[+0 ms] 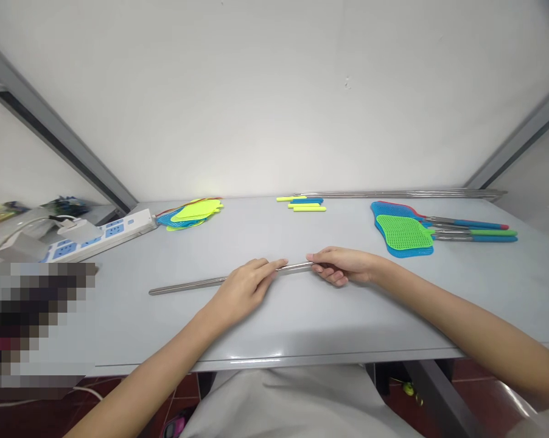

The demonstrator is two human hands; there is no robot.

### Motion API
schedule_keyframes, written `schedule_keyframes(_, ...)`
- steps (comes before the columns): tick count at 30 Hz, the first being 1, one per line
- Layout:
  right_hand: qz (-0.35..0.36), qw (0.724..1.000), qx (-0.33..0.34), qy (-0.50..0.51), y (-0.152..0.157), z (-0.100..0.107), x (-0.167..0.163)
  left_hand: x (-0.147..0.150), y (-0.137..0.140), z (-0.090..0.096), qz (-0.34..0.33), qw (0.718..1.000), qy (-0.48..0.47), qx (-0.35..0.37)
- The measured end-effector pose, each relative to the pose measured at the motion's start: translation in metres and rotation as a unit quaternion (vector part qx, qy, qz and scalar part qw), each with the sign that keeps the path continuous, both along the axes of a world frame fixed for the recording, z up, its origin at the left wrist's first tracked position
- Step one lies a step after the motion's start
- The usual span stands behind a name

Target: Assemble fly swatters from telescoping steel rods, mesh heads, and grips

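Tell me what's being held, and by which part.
A metal rod: the right hand pinches it near its right-hand end; the left hand covers its middle, that grip partly hidden.

From my station I see bright, soft, whitish light across the wall (274, 97) and tabletop (132, 328), apparently from overhead; the floor (183, 389) below is dim. A faint shadow lies near the tabletop's front edge (302, 365), where small glare spots shine, and the metal rod (295, 266) glints. My wide lens splays the side posts (50, 118); a pixelated block (28, 328) masks the lower left.
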State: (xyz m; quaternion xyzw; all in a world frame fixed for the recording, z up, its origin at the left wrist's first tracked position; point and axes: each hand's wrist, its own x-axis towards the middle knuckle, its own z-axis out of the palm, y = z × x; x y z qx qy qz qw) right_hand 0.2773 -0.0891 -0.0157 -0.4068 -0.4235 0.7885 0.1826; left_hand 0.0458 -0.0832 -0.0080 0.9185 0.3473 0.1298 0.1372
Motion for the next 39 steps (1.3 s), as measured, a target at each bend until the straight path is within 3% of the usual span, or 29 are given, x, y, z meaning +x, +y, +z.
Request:
schedule_keyframes(8, 0.021, 0.999, 0.040, -0.005, 0.000, -0.002, 0.002, 0.000, 0.001, 0.000, 0.057, 0.998, 0.027, 0.016)
schedule_keyframes(15, 0.115, 0.991, 0.057, -0.048, -0.005, 0.001, 0.001, -0.001, -0.005, 0.001, 0.012, 0.991, 0.132, 0.029)
schedule_keyframes(21, 0.128, 0.987, 0.048, -0.088, -0.008, 0.003, -0.003, 0.005, -0.019, -0.003, 0.021, 0.980, 0.188, 0.069)
schedule_keyframes(27, 0.145, 0.984, 0.015, -0.101, -0.007, 0.004, -0.001, 0.011, -0.022, -0.007, 0.024, 0.978, 0.189, 0.084)
schedule_keyframes(34, 0.199, 0.978, 0.001, -0.063, -0.006, 0.008, 0.007, 0.015, -0.023, -0.005, 0.028, 0.970, 0.178, 0.162)
schedule_keyframes(39, 0.177, 0.984, 0.004, -0.031, -0.006, 0.005, 0.004, 0.012, -0.021, -0.007, 0.035, 0.964, 0.182, 0.189)
